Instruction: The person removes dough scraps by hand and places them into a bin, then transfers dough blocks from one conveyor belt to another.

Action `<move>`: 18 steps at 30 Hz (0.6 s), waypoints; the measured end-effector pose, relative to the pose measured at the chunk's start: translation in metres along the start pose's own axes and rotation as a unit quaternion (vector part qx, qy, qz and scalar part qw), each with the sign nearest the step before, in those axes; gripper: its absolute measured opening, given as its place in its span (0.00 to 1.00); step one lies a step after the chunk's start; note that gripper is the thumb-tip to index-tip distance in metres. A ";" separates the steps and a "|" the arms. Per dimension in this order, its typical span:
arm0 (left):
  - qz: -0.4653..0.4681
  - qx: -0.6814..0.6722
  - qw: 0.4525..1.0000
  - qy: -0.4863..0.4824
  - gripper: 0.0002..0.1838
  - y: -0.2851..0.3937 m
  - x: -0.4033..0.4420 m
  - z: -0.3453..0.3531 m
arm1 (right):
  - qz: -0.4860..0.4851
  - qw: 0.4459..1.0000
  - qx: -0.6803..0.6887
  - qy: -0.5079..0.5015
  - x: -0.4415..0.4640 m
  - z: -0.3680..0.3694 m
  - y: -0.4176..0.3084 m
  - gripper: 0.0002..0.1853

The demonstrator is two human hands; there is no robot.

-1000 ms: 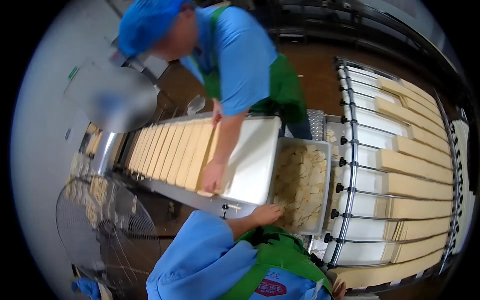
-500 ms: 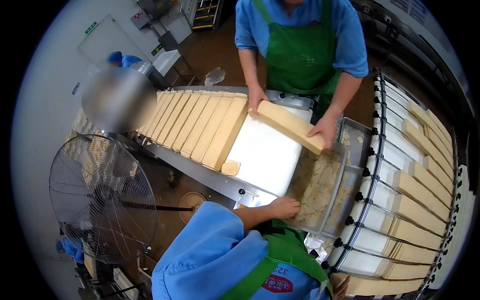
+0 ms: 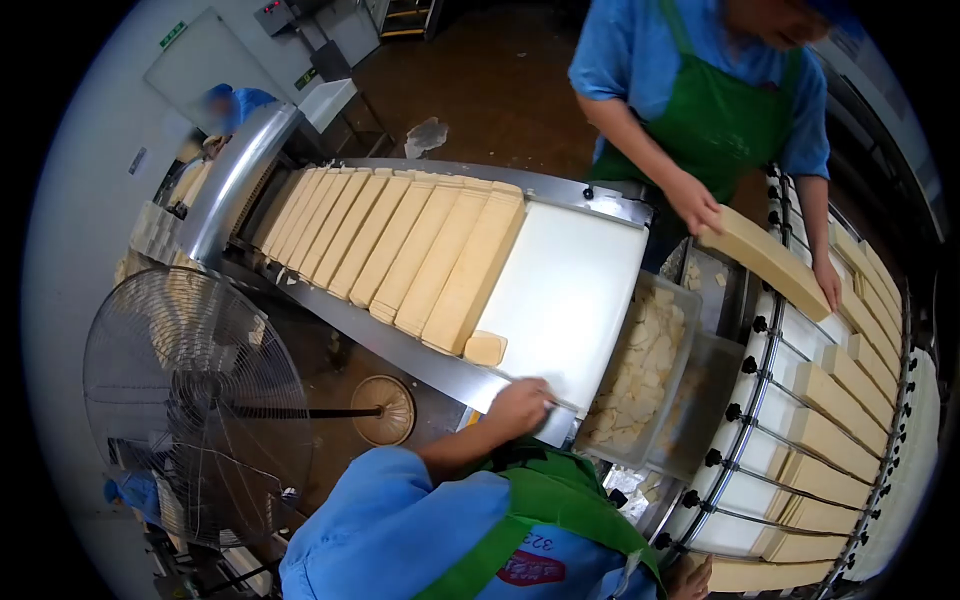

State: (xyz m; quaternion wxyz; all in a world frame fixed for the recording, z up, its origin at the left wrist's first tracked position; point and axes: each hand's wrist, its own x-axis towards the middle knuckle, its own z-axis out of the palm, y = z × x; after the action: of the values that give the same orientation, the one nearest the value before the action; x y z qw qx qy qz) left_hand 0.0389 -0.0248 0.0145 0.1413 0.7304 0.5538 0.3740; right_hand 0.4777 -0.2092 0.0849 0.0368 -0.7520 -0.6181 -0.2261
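Observation:
My left hand (image 3: 520, 408) is over the near front corner of the white conveyor belt (image 3: 570, 290), fingers curled. Something thin may be at the fingertips, but blur hides what it is. Close by on the belt lies a small, rounded pale-yellow piece (image 3: 485, 348), beside a row of long pale-yellow blocks (image 3: 475, 265). Low on my right, my right hand (image 3: 690, 578) is partly hidden by my apron. Its fingers are at the end of another pale-yellow block (image 3: 770, 575), and I cannot tell whether they grip it.
Opposite, a co-worker in a green apron (image 3: 710, 130) holds a long block (image 3: 770, 255) in both hands. A bin of thin scraps (image 3: 645, 360) stands past the belt's end. On the right, a railed conveyor (image 3: 735, 410) carries more blocks. A large fan (image 3: 200, 400) stands left.
My left hand has moved left and up, from beside the scrap bin to the belt corner. The co-worker has carried the block right, to the railed conveyor. My right hand stays near its block.

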 end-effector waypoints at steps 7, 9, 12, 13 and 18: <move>-0.427 0.159 0.876 0.157 0.38 -0.092 -0.023 -0.070 | -0.062 0.987 0.142 -0.041 0.080 -0.011 -0.080 0.14; -0.431 0.058 0.896 0.087 0.46 -0.104 -0.015 -0.081 | -0.068 0.965 0.253 -0.005 0.106 0.019 -0.126 0.13; -0.444 0.032 0.891 0.088 0.46 -0.105 -0.002 -0.082 | -0.152 0.943 0.296 0.002 0.156 0.034 -0.207 0.15; -0.431 0.026 0.898 0.084 0.45 -0.106 0.001 -0.083 | -0.167 0.935 0.313 -0.032 0.173 0.031 -0.237 0.15; -0.422 0.032 0.903 0.074 0.44 -0.109 0.006 -0.082 | -0.262 0.856 0.442 -0.055 0.238 0.059 -0.396 0.24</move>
State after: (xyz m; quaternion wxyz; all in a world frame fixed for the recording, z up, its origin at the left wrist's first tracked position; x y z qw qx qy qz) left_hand -0.0948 0.0013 0.0044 0.2211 0.4030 0.8304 0.3148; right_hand 0.1518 0.1201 0.0349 0.2706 -0.4779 -0.8283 0.1112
